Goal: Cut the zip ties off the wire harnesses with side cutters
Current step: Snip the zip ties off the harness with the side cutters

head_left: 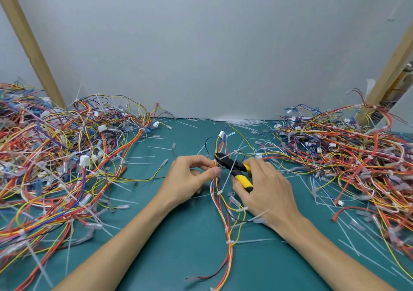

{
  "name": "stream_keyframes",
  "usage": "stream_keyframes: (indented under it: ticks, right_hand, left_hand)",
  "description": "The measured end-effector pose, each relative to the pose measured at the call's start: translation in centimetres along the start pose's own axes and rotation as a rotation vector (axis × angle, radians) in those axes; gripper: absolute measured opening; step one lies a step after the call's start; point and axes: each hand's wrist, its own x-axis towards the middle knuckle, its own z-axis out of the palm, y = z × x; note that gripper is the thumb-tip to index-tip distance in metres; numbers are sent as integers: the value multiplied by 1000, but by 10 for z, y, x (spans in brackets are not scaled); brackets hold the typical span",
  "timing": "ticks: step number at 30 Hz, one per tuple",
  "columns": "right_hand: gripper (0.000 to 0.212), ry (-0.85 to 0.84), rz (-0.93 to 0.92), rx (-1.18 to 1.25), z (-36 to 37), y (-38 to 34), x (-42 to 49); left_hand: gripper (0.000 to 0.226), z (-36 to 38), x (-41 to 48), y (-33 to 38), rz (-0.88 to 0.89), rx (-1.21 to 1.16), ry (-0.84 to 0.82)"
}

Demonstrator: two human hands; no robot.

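Well left of the middle harness (229,246): a big tangled left pile (55,156) of more harnesses, plenty of white ties buried in there.

Just left of that harness and touching it: left hand (190,176), thumb and fingertips pinched together on the wires, right beside the tie being worked.

On the harness itself: a white zip tie (226,179), tail sticking out and crossing the side cutters (237,170). Black nose of the cutters pointing up and left, tight against the bundle next to the left thumb. Can't tell whether the blades are apart or closed, too small and dark.

Just right of the harness: right hand (266,190), fingers curled snug round the yellow handles.

Well right of it: a right pile (348,156), plus loose cut ties all over the green mat (183,235).

Risk-wise, just guessing: with the nose that deep among the wires, easy to bite into red or yellow insulation along with the tie. Also awfully close to that left thumb, so easy to get pinched on a slip. Probably worth isolating the tie first.
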Motion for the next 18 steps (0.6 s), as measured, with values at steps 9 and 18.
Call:
stream_keyframes:
  ticks: [9, 18]
  right_hand:
    - [35, 79, -54, -111, -3, -3, -1]
    - [30, 55, -95, -70, -3, 1, 1]
  left_hand:
    - [11, 0, 0, -1, 39, 75, -5]
    - [14, 0, -1, 0, 62, 115, -23]
